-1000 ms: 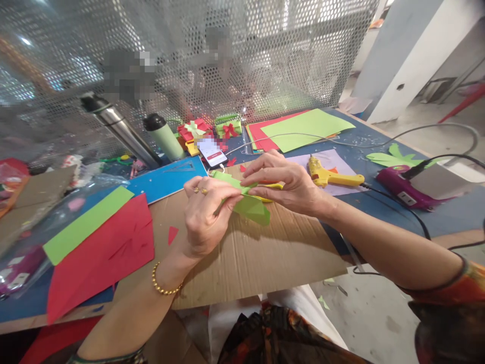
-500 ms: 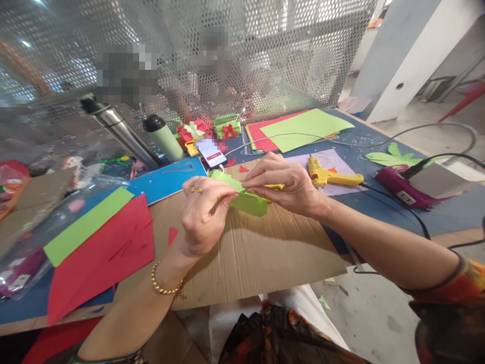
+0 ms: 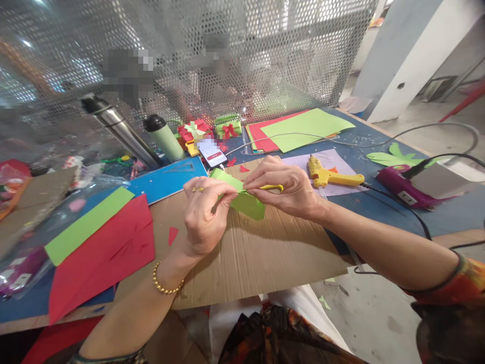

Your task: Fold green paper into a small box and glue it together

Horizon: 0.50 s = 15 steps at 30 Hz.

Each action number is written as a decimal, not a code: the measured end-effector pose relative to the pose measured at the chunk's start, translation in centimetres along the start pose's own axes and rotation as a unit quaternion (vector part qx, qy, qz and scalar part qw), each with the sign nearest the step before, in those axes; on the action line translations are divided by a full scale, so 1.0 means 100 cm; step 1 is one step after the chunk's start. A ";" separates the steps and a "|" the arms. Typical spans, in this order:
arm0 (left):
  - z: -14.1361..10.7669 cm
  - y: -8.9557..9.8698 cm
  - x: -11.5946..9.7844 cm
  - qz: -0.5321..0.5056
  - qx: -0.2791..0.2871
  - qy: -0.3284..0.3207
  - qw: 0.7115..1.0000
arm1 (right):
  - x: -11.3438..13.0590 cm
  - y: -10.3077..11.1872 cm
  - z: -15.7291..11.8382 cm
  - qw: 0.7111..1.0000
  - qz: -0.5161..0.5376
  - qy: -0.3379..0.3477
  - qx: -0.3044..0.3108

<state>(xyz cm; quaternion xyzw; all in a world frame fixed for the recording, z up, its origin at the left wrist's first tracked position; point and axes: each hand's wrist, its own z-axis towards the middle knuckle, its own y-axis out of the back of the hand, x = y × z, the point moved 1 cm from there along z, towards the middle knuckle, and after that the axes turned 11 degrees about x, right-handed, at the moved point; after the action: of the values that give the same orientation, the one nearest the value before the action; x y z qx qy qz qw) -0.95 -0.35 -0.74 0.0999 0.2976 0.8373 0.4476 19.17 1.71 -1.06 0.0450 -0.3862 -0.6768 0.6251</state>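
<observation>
A piece of green paper (image 3: 248, 206), folded or bent, is held between both my hands above the brown cardboard (image 3: 265, 263). My left hand (image 3: 206, 210) pinches its upper edge with thumb and fingertips. From the other side, my right hand (image 3: 286, 187) pinches the same edge, its fingertips almost meeting the left ones. Part of the paper is hidden behind my fingers. A yellow handle-like piece (image 3: 273, 187) shows behind my right fingers; its kind is mostly hidden. Small red paper scraps (image 3: 173, 235) lie on the cardboard near my left hand.
On the right, a yellow glue gun (image 3: 329, 177) rests on lilac paper (image 3: 297, 161), near a purple power strip (image 3: 407, 189). Red paper (image 3: 109, 258) and a green strip (image 3: 89, 225) lie left. Behind are a phone (image 3: 212, 152), two bottles (image 3: 164, 136) and stacked coloured sheets (image 3: 306, 129).
The green paper's lower right corner has swung slightly left and down. Both hands keep their pinch in nearly the same place.
</observation>
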 end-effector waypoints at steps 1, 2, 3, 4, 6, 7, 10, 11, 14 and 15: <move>0.000 0.000 0.000 0.002 -0.001 0.004 1.000 | 0.000 0.000 0.000 1.000 0.002 -0.004 0.002; 0.000 0.000 0.000 0.004 -0.001 0.006 1.000 | 0.001 0.001 0.000 1.000 0.006 -0.008 0.006; 0.000 0.000 0.000 0.005 -0.001 0.007 1.000 | 0.002 0.002 0.000 1.000 0.010 -0.012 0.013; 0.000 0.000 0.000 0.005 -0.002 0.006 1.000 | 0.002 0.003 0.000 1.000 0.014 -0.015 0.020; 0.000 0.000 0.000 0.005 0.000 0.004 1.000 | 0.003 0.005 0.000 0.999 0.018 -0.024 0.037; 0.000 0.001 0.000 0.006 0.002 0.003 1.000 | 0.003 0.006 0.000 0.998 0.017 -0.028 0.045; 0.000 0.002 -0.001 0.014 0.012 0.004 1.000 | 0.002 0.005 -0.002 0.998 0.000 -0.025 0.056; 0.000 0.002 -0.001 0.016 0.017 0.005 1.000 | 0.001 0.004 -0.002 0.998 -0.011 -0.018 0.054; 0.000 0.003 -0.002 0.017 0.022 0.005 1.000 | -0.002 -0.002 -0.003 0.999 -0.041 0.006 0.027; 0.000 0.003 -0.002 0.015 0.021 0.003 1.000 | -0.003 -0.004 -0.003 0.999 -0.045 0.012 0.015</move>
<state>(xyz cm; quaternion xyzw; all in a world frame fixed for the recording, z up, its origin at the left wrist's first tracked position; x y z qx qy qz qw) -1.01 -0.65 -0.57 0.1119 0.3151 0.8378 0.4317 19.12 1.79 -1.62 0.0800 -0.3867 -0.6976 0.5979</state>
